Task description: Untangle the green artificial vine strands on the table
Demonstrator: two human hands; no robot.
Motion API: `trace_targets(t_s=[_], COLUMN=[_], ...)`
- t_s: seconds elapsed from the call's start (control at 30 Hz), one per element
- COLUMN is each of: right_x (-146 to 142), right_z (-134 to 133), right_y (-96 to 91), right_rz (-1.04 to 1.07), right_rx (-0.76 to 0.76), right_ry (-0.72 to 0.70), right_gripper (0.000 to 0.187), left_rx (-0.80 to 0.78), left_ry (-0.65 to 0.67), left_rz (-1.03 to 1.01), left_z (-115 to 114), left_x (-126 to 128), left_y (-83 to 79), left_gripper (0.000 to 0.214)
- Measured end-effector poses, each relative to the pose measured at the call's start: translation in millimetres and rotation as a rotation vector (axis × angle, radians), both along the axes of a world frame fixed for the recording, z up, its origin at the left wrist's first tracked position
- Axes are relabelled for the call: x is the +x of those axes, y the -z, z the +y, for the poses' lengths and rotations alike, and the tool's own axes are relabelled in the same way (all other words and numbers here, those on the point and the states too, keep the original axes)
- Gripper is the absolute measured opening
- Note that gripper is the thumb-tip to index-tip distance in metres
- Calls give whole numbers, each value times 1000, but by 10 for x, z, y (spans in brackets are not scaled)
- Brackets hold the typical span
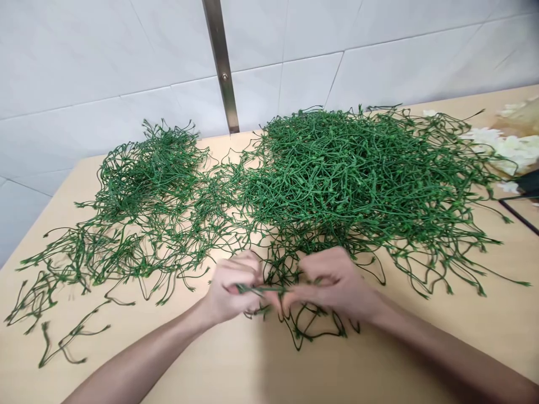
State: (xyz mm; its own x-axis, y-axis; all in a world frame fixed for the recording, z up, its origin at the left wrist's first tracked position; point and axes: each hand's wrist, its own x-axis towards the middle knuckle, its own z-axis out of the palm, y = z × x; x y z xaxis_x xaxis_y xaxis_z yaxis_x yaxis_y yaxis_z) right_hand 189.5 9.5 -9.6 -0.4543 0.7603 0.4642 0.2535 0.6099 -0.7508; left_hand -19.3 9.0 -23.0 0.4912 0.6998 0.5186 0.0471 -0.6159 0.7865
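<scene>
Between my hands, near the middle of the table, a thin green plastic stem [269,288] is stretched roughly level. My left hand [236,283] is closed around its left end, fingers curled. My right hand [332,283] pinches the other end, and motion blurs the fingertips of both. Loose green stems [314,325] lie on the table under and just in front of my hands. Behind them rises a big tangled pile of green stems [357,168], each thin and wiry with small knobbed tips.
A smaller heap of green stems [147,168] sits at the back left, with stray stems [71,336] at the left front. White artificial flowers [516,148] and a black object [528,182] are at the right edge. A tiled wall [105,50] with a metal strip [222,67] borders the table.
</scene>
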Motion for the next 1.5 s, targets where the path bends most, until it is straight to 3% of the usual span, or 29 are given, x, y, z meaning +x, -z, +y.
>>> trace_targets(t_s=[0.03,0.1,0.23,0.3,0.4,0.57,0.67,0.87,1.03,1.17,1.3,1.4,1.5], right_x=[36,86,59,26,16,32,16,16,18,7,9,20,28], right_z=[18,52,60,47,44,61,58,51,50,55,67,77,79], right_y=[-19,-60,-94,-74,-37,-36,-57,-110,-70,-20,-22,-51,-86], right_rz=[22,32,-17,-43,-17,71,63,45,77,8,-33,-34,-42], right_rx=[-24,6,88,52,-29,-43,-102,-327,-539,-461,-348,-425,-501], right_ry=[134,273,176,176,241,206,129,33,-6,-33,-22,-58,-109], right_gripper=[66,69,35,36,40,6,8,17,25,40,24,24,24], left_rx=[-56,-181,-445,-518,-460,-373,-402,-538,-533,-603,-630,-592,-438], left_ry=[-64,-131,-52,-43,-78,-203,-223,-228,-157,-107,-119,-110,-100], left_rz=[-31,-24,16,11,72,198,163,-151,-185,-121,-84,-86,-100], left_z=[-1,0,5,10,22,41,43,40,25,-6,-21,-9,20], left_x=[-1,-3,-17,-26,-28,-13,-2,49,54,39,29,30,35], left_y=[-9,-21,-4,3,-30,-114,-92,-9,-18,-1,-1,-21,-42], left_gripper=[58,62,54,48,56,50,43,25,16,19,21,19,14])
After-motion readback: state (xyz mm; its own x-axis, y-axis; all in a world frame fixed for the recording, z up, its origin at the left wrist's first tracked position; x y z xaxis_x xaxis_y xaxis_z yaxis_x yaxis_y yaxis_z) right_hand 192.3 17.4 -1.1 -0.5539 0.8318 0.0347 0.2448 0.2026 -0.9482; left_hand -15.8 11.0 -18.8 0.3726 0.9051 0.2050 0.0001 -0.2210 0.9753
